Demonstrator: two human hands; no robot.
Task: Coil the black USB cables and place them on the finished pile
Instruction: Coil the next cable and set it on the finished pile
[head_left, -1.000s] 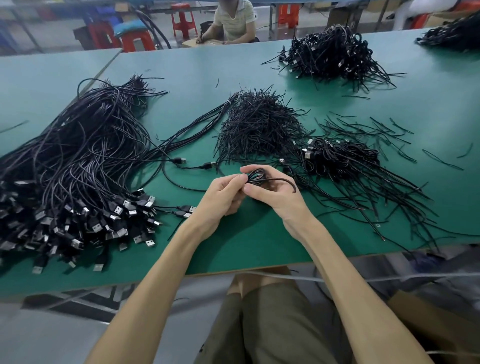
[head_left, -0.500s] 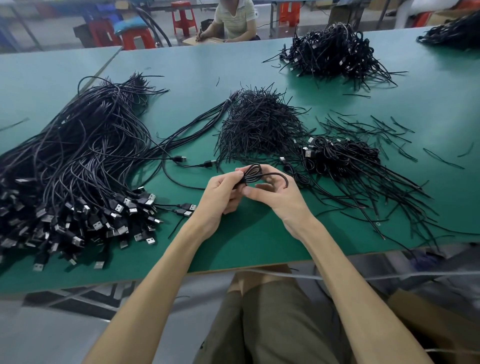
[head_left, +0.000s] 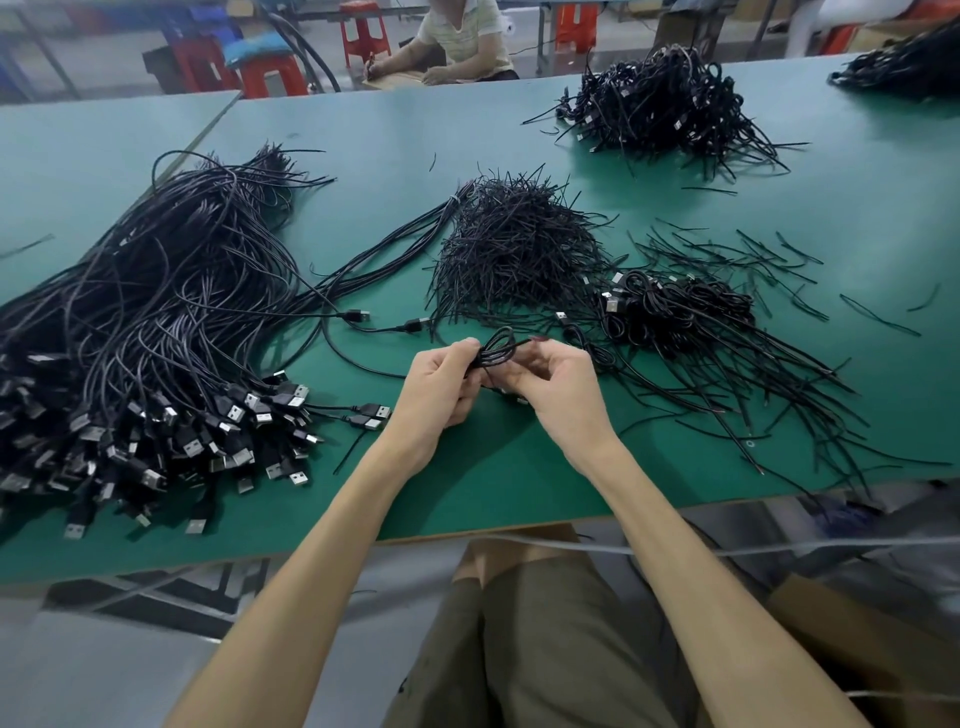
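Note:
A small coiled black USB cable (head_left: 496, 349) is held above the green table (head_left: 467, 483) between both hands. My left hand (head_left: 441, 387) grips its left side with curled fingers. My right hand (head_left: 558, 389) pinches the coil from the right, thumb and fingers curled round it. A big pile of uncoiled black USB cables (head_left: 145, 332) lies at the left, plugs toward me. The pile of coiled cables (head_left: 680, 317) sits just right of my hands, with loose tails trailing toward the table edge.
A heap of short black ties (head_left: 514, 249) lies behind my hands. Two more cable heaps (head_left: 660, 104) sit at the far right. Two loose cables (head_left: 374, 319) lie left of the ties. A person sits beyond the table.
The loose loop of cable that stuck out to the right has been drawn in, and the coil is now tighter between both hands. My hands stayed in the same spot.

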